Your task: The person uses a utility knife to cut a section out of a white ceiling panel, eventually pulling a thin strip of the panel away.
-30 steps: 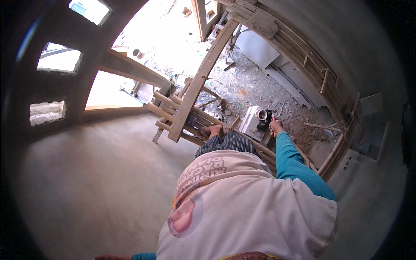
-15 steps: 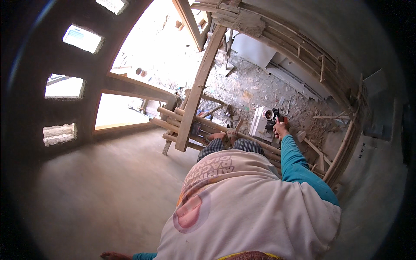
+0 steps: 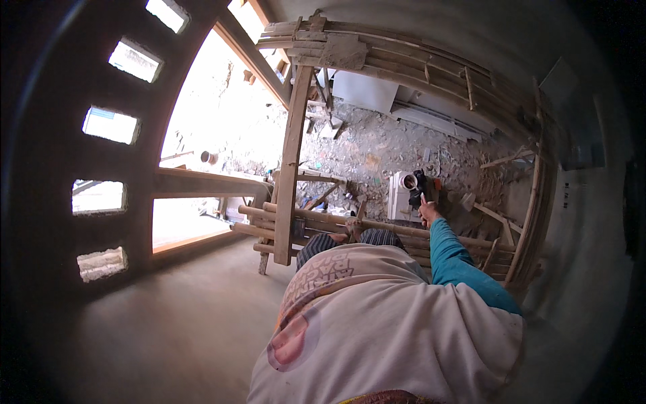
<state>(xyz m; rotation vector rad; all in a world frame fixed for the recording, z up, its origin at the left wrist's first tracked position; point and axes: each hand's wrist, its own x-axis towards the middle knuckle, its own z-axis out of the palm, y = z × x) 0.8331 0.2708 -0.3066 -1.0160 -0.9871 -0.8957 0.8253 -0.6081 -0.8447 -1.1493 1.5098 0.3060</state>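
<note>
My right hand (image 3: 426, 214), at the end of a teal sleeve (image 3: 457, 259), reaches forward and grips a dark tool (image 3: 416, 186) with a pale round end. It is held over a bamboo pole (image 3: 377, 225) of the scaffold in front of me. My white hooded top (image 3: 377, 323) fills the lower middle of the view, and a striped trouser leg (image 3: 323, 244) rests against the poles. My left hand is out of view.
An upright wooden plank (image 3: 289, 168) rises through the bamboo scaffold. Below lies rubble-strewn ground (image 3: 377, 151) with a white box (image 3: 400, 196) and white sheets (image 3: 367, 91). A wall with small openings (image 3: 108, 124) curves on the left beside a bright window gap (image 3: 215, 121).
The view has tilted upward and forward. My left sleeve and hand, seen at the lower edge earlier, have left the picture. My right hand stays on the dark tool by the poles.
</note>
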